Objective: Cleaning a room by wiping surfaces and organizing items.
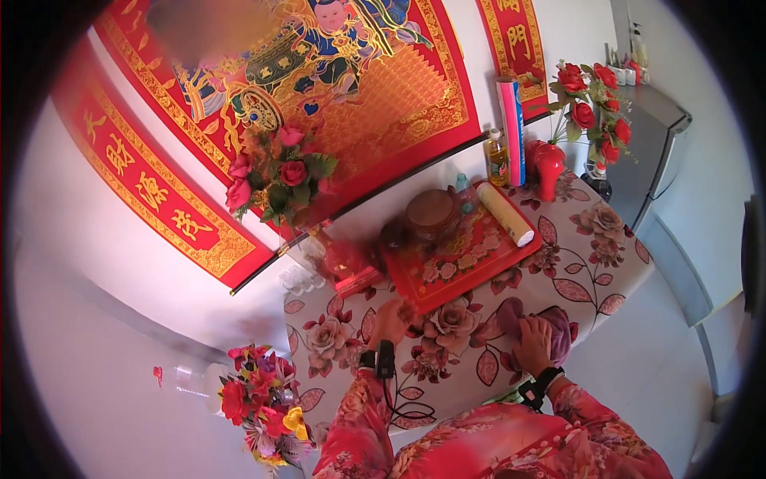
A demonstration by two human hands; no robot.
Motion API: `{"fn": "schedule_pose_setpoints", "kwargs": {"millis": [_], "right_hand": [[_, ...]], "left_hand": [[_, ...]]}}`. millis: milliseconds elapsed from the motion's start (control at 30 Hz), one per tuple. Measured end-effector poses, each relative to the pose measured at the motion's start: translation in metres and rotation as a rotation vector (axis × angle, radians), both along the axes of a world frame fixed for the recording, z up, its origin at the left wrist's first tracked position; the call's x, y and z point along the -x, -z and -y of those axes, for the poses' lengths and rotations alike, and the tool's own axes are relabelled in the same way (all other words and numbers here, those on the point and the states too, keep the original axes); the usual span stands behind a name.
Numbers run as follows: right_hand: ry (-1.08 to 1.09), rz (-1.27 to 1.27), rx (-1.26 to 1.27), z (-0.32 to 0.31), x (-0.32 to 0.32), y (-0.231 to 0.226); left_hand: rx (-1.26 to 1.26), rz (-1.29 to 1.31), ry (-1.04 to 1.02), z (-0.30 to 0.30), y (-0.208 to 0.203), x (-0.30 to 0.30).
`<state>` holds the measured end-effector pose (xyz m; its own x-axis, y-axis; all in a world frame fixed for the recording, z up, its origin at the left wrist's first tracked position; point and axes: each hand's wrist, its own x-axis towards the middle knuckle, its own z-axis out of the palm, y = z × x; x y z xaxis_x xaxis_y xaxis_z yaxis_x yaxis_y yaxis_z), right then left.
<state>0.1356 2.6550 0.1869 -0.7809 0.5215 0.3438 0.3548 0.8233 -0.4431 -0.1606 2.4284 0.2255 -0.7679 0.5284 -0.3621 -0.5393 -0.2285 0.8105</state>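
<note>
My left hand [390, 321] is at the near left corner of a red tray [435, 297] with a floral print, its fingers closed on the edge; their tips are hard to make out. On the tray are a round brown lidded pot [432, 211], a pale cylindrical roll [506, 214] and a small clear teal bottle [463, 188]. To the right, my right hand [533, 345] presses a purple cloth [562, 329] onto the flowered tablecloth [451, 323], fingers bent over it. The cloth bunches out on both sides of the hand.
Behind the tray stand an oil bottle [496, 160], a tall pink-and-blue box [511, 132] and a red vase [549, 169] with red roses. Pink roses [292, 172] rise at the back left. Another bouquet [259, 399] is beside the table's left edge. A grey cabinet [650, 136] adjoins the right.
</note>
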Motion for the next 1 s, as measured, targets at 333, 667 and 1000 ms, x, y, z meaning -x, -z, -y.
{"fn": "schedule_pose_setpoints", "kwargs": {"millis": [333, 667, 1000], "right_hand": [[-0.001, 0.048, 0.002, -0.002, 0.003, -0.004], [0.010, 0.050, -0.015, 0.005, 0.007, -0.003], [0.000, -0.057, 0.009, 0.000, 0.003, -0.004]], "left_hand": [[-0.047, 0.057, -0.018, -0.013, 0.003, 0.002], [-0.071, 0.036, -0.049, 0.017, 0.020, -0.002], [0.041, 0.086, -0.048, 0.039, 0.024, -0.017]]}}
